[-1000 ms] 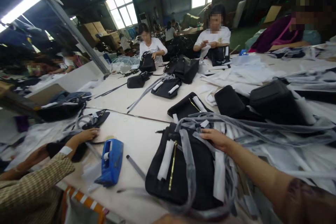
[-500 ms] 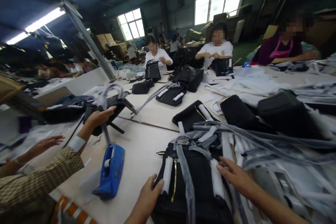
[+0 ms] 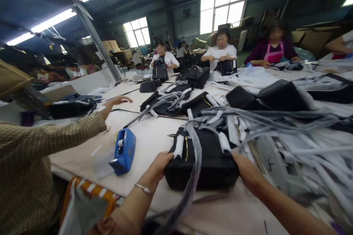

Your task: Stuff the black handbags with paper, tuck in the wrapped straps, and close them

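A black bag with a gold zip and white wrapped handles lies on the table in front of me. My left hand grips its left side, fingers curled round the edge. On the opposite side my right hand holds the bag the same way. A grey translucent strip drapes over the bag's middle and hangs off the near edge.
A blue tape dispenser stands left of the bag. A co-worker's checked sleeve reaches over the table at left, hand open. More black bags and a tangle of grey strips cover the table behind and right. Other people sit at the far side.
Both my hands moved onto the bag's sides and took hold of it. The co-worker let go of the bag held up at left and stretched the arm forward.
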### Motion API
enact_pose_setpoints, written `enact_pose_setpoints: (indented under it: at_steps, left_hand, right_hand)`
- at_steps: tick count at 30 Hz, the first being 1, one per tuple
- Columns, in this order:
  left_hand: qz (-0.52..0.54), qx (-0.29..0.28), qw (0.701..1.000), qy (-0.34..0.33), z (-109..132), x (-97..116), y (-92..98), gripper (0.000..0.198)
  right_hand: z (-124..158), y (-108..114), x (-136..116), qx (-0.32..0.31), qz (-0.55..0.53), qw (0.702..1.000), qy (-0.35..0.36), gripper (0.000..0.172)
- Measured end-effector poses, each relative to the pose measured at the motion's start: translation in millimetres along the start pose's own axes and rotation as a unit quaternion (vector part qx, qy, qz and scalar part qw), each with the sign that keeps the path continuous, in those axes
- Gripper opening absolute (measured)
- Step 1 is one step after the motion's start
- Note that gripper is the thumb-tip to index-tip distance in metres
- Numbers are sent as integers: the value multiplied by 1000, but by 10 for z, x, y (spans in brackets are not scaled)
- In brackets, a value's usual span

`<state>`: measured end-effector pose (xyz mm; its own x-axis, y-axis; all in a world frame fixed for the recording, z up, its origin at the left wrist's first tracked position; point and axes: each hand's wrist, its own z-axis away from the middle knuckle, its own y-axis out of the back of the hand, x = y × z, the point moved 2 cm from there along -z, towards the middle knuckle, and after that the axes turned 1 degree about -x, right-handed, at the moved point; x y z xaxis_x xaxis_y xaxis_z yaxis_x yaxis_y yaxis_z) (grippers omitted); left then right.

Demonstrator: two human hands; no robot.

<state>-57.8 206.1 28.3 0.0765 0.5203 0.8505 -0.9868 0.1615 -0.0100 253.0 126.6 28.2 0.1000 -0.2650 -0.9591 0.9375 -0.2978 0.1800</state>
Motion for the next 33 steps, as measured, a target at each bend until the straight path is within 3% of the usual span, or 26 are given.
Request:
enact_pose_setpoints:
  at_steps: [5,8,11,13,15,19,22,24,27,30,33]
  left_hand:
    - [-52,-6,998,-27,431,-309,-37,22]
    - [-102,33,992,-63,663,-514,-91,22]
    - [-131,131,972,-143,889,-606,-98,25]
    - [-160,205,938,-228,1097,-638,-82,29]
    - [-213,237,892,-320,1337,-704,-93,31]
    - [-329,209,801,-454,1679,-912,-210,50]
    - [-408,167,741,-507,1696,-944,-321,73]
    - [-427,133,739,-503,1611,-882,-363,72]
    - [-428,94,770,-463,1429,-733,-339,49]
    - [-431,66,797,-419,1261,-595,-204,35]
    - [-436,27,813,-385,1149,-498,-18,31]
  right_hand:
    - [578,223,-43,-51,-11,995,82,44]
    - [913,354,199,9,32,996,78,48]
    - [1142,460,488,63,52,995,54,47]
    - [1241,534,624,72,37,995,59,46]
    - [1296,611,709,81,48,993,71,43]
    - [1225,712,798,124,81,987,58,35]
    - [1087,677,825,159,74,984,28,37]
    - [1029,585,845,154,57,986,4,36]
    - [1042,395,888,101,21,994,-24,21]
    - [1141,263,876,59,-14,998,-16,17]
    - [1291,270,691,59,-34,997,31,20]
